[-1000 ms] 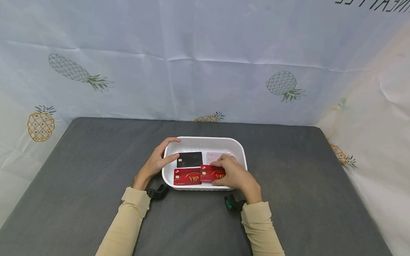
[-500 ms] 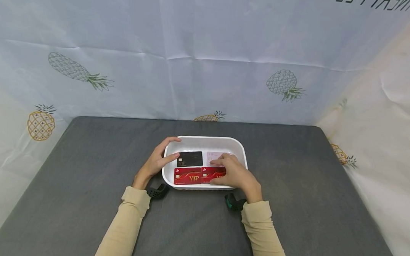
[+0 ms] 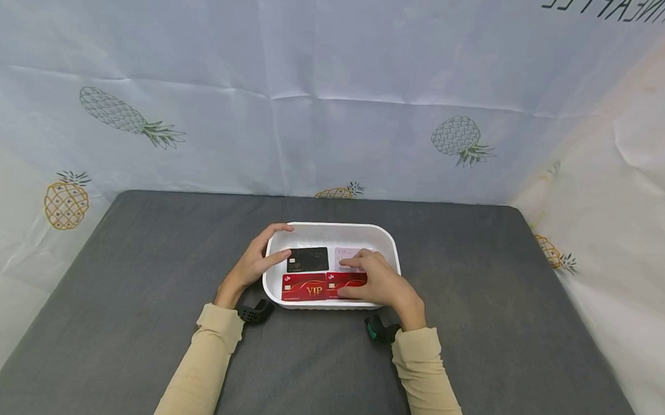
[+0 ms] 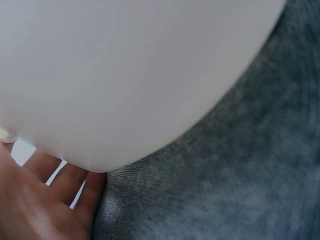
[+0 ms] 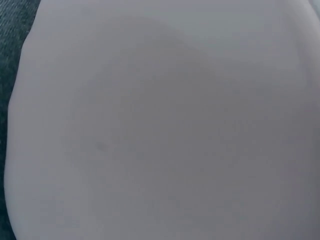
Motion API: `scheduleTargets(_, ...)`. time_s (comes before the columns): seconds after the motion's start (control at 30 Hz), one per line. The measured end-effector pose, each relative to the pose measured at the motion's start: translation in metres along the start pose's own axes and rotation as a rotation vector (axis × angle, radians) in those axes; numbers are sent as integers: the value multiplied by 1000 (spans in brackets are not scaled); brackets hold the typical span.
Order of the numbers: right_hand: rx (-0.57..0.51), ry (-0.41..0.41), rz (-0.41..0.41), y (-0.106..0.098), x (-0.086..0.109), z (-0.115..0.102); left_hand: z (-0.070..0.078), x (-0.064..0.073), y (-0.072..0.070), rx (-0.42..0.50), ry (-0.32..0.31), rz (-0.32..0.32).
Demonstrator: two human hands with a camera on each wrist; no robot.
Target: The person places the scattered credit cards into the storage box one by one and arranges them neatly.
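A white plastic tray [image 3: 331,231] holds several cards lying flat. My left hand [image 3: 249,262] grips its left end, thumb over the rim and fingers along the outer wall; the left wrist view shows these fingers [image 4: 67,182] against the tray wall. Inside are a black VIP card [image 3: 310,260], a red VIP card [image 3: 301,288] in front of it, a second red card [image 3: 340,281] beside that, and a pale pink card [image 3: 343,253] behind. My right hand [image 3: 385,281] rests over the second red card, thumb on it and fingertips on the pink card, partly hiding both.
Under the tray is a table with a dark grey cloth [image 3: 167,299]. A white curtain [image 3: 339,59] printed with pineapples hangs behind and at both sides. Black wrist devices sit by both cuffs. The tray wall [image 5: 160,125] fills most of the right wrist view.
The second red card, earlier held tilted and overlapping the first, has come down flat beside it. My right thumb and fingers have shifted slightly left over it. The left hand keeps its place.
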State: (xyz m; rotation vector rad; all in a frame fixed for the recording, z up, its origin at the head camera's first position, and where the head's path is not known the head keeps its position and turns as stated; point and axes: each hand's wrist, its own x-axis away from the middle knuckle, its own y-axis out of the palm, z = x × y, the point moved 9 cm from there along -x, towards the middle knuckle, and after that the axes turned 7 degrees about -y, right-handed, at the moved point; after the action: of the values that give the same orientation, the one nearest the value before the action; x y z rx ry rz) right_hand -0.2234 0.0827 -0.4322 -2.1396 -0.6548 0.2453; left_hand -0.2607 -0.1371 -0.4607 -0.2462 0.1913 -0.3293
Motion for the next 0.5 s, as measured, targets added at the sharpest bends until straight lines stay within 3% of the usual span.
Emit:
scheduleTargets(0.23, -13, -22, 30, -5, 2, -2, 1, 0, -1, -24, 6, 19)
scheduleTargets(0.37, 8, -73, 80, -11, 4, -6, 3, 1, -1, -25, 0, 0)
scheduleTargets(0.5, 56, -85, 177, -22, 6, -9, 12, 2, -8, -147, -18, 27)
